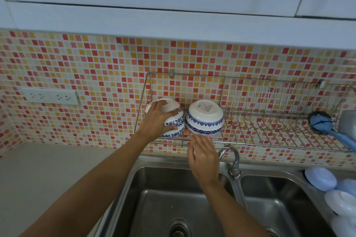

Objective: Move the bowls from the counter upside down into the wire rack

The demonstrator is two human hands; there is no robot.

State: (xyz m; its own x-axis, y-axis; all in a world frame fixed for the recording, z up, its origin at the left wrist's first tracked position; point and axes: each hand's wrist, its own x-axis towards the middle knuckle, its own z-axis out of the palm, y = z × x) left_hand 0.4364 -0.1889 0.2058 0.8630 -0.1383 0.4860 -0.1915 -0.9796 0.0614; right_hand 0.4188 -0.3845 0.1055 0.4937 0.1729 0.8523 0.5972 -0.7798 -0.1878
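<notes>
Two white ceramic bowls with blue floral bands sit upside down, side by side and nearly touching, at the left end of the silver wall-mounted wire rack (pixel 250 141). The left bowl (pixel 174 119) tilts slightly; the right bowl (pixel 205 117) shows a label on its base.

The two bowls, the left bowl (pixel 174 119) and the right bowl (pixel 205 119), are showing glazed, glossy white ceramic with blue printed bands; a paper-like label is sitting on the right one's base. The wire rack (pixel 269 121) is looking like thin, bright, polished metal rod. The sink (pixel 192 198) is gleaming as brushed stainless steel, smooth and faintly streaked, and the tap (pixel 234 161) is shining like chrome. The backsplash (pixel 86 67) is presenting small glossy mosaic tiles. The tabletop (pixel 48 169) is appearing matt, smooth and grey. The brush (pixel 323 123) is looking like smooth blue plastic.
</notes>
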